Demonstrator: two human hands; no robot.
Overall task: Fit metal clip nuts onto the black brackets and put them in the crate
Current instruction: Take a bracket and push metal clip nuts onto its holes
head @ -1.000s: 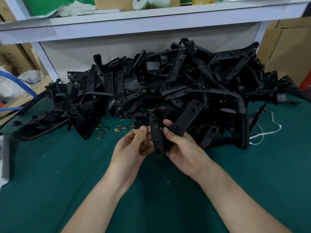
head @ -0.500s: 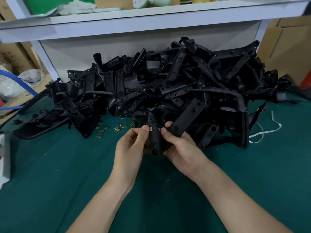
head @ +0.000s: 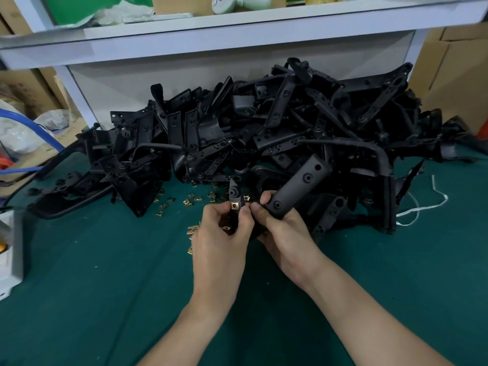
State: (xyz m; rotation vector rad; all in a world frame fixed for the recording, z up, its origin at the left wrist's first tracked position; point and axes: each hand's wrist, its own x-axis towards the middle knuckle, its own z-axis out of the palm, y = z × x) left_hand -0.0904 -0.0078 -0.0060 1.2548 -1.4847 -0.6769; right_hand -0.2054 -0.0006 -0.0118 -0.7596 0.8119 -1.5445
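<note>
Head camera is looking down at a dark green cloth-covered bench [head: 105,286], where two bare hands are meeting at the centre of the frame. The left hand [head: 221,233] is pinching a small brass-coloured metal clip nut [head: 234,206] between thumb and forefinger, pressing it onto a narrow black plastic bracket [head: 234,193] that is standing roughly upright just above the knuckles. The right hand [head: 285,233] is curling round the bracket's right side and lower end, steadying it (whether its fingers are also touching the broad black bar [head: 298,186] just behind them, I cannot tell). The nut is sitting over a hole in the bracket, so this fitting is looking nearly finished, though how fully it is pushed home is not showing.

Behind the hands, a large tangled heap of black brackets [head: 290,128] is filling the middle of the frame under a white shelf [head: 237,35], and loose gold-coloured clip nuts [head: 190,202] are lying scattered on the bench left of centre, near the left hand. Judging by that heap, most of the work is remaining: one bracket is being clipped, many are waiting. No crate is showing anywhere in the frame, so how many finished pieces are already stored cannot be told, and the held bracket is yet to go in.
</note>
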